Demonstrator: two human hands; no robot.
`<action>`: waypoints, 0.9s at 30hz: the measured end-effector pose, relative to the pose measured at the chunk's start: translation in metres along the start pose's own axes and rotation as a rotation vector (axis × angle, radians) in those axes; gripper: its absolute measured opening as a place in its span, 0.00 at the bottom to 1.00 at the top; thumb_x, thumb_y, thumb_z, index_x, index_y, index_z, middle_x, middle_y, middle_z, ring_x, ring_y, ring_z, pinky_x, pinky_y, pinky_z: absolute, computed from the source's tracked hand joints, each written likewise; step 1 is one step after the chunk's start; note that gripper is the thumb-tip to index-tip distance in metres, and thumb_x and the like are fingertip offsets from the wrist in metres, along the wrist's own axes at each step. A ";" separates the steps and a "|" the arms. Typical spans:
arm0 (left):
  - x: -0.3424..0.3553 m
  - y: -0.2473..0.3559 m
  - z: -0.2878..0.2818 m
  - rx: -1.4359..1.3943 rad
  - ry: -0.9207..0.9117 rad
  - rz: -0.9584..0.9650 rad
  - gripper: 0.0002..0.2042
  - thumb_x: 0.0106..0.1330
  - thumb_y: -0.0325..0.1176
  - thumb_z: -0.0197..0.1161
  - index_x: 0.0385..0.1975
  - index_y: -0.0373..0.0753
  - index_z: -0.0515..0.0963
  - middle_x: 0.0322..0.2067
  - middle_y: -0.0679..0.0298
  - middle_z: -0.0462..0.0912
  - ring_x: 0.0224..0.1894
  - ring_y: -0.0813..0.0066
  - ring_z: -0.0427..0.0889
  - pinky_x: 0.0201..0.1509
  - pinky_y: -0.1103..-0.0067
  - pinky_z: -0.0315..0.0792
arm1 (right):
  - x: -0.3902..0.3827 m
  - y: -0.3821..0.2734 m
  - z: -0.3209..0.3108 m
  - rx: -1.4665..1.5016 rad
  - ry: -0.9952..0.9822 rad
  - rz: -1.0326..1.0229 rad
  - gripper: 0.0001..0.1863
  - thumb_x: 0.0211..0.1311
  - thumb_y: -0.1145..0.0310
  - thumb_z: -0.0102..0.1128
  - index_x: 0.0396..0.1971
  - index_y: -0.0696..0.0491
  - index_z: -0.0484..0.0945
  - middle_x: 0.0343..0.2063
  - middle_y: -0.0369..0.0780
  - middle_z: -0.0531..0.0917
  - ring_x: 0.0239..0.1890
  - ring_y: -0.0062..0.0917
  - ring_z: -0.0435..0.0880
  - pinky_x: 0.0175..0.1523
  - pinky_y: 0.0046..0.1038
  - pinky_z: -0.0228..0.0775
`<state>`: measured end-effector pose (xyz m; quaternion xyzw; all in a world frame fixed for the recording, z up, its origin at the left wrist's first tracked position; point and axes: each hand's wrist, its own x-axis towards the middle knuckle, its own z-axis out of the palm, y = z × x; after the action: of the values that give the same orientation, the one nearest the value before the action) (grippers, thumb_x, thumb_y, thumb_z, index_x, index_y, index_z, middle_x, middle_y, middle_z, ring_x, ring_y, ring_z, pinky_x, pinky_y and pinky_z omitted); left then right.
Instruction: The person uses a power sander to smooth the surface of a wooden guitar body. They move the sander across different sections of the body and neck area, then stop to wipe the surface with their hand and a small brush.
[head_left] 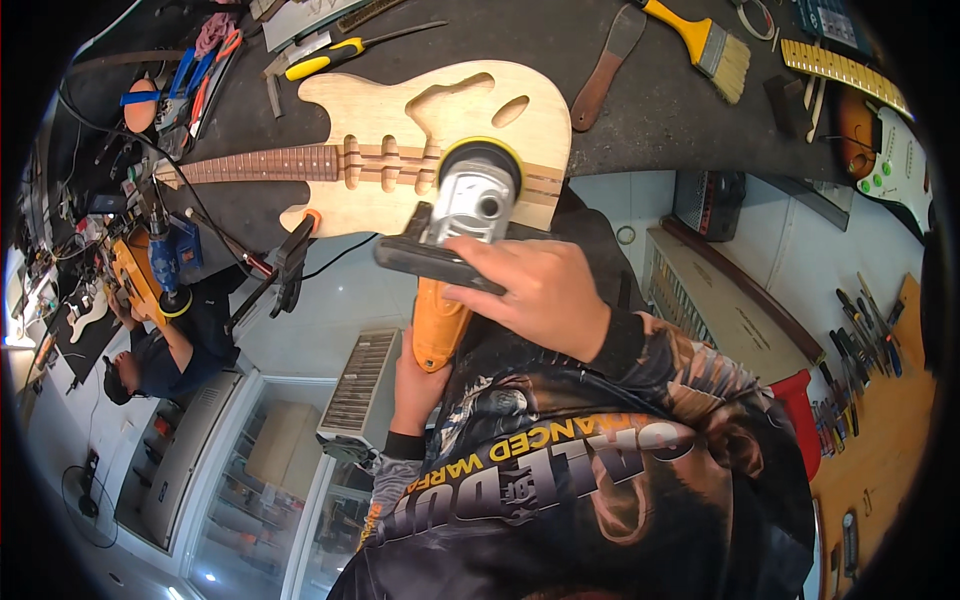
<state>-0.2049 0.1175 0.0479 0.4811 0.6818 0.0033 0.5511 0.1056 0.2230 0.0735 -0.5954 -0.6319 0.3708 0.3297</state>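
Note:
An unfinished pale wooden guitar body (400,130) with a dark fretted neck (260,163) lies on a black workbench (500,40). A power polisher with a silver head (470,200) and a yellow-rimmed pad rests on the body's lower right part. My right hand (540,290) grips the tool's black side handle (420,258). My left hand (418,375) is wrapped around its orange rear grip (435,325). Both arms wear dark printed sleeves.
A black clamp (290,265) bites the bench edge by the body. A yellow brush (712,42), a yellow-handled screwdriver (335,55) and a wooden strip (605,65) lie on the bench. At left, a co-worker (165,345) runs a blue polisher (162,262). A sunburst guitar (885,150) lies at right.

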 end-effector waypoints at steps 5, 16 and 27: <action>0.001 -0.003 -0.004 -0.023 0.057 -0.033 0.32 0.65 0.22 0.72 0.71 0.35 0.71 0.57 0.46 0.92 0.63 0.52 0.92 0.65 0.65 0.82 | 0.015 -0.003 0.018 -0.020 -0.032 -0.040 0.25 0.72 0.45 0.74 0.58 0.47 0.88 0.26 0.39 0.88 0.27 0.34 0.90 0.33 0.35 0.80; -0.003 0.006 0.008 0.017 -0.011 0.018 0.37 0.64 0.23 0.73 0.77 0.35 0.69 0.57 0.47 0.92 0.63 0.51 0.92 0.66 0.65 0.82 | -0.012 0.002 -0.010 -0.009 -0.028 0.036 0.25 0.66 0.56 0.82 0.58 0.53 0.90 0.36 0.41 0.94 0.33 0.32 0.93 0.38 0.32 0.83; -0.006 0.002 0.016 -0.017 0.044 0.002 0.37 0.64 0.24 0.73 0.76 0.35 0.70 0.57 0.44 0.91 0.62 0.48 0.92 0.65 0.65 0.82 | -0.003 0.004 0.002 -0.016 -0.004 -0.021 0.25 0.70 0.50 0.78 0.59 0.50 0.89 0.31 0.40 0.91 0.30 0.33 0.92 0.35 0.36 0.82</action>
<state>-0.1921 0.1059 0.0468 0.4768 0.6933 0.0200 0.5400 0.1062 0.2202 0.0696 -0.5906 -0.6416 0.3635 0.3277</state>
